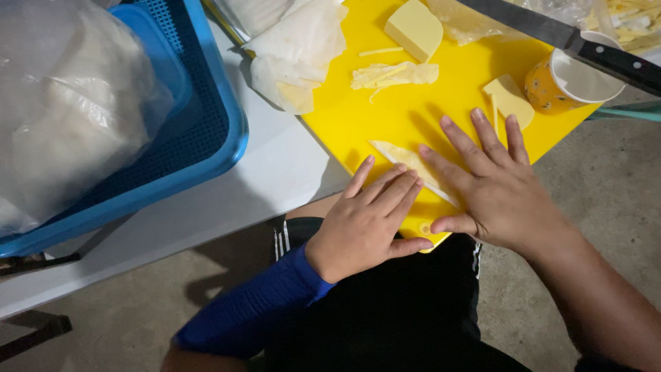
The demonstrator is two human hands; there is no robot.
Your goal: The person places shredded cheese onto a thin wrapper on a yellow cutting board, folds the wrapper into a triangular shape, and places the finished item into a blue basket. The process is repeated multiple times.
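White tabletop (275, 172), seen from above, with bare concrete floor (606, 179) beyond its edge. Resting directly on it: a blue plastic basket (206, 138) at the left, holding clear bags, and a yellow cutting board (385, 110) at the right, whose near corner juts past the tabletop edge. Folded white wrapping (296, 48) lies at the board's far left edge, partly on the board and partly on the tabletop.

The cutting board (413, 110) is showing bright yellow. On it, pale yellow cheese pieces (413, 27) are lying. Left of the board, a blue basket (206, 138) is showing a fine mesh pattern. At the board's right corner, an orange cup (551, 86) is showing a white inside.
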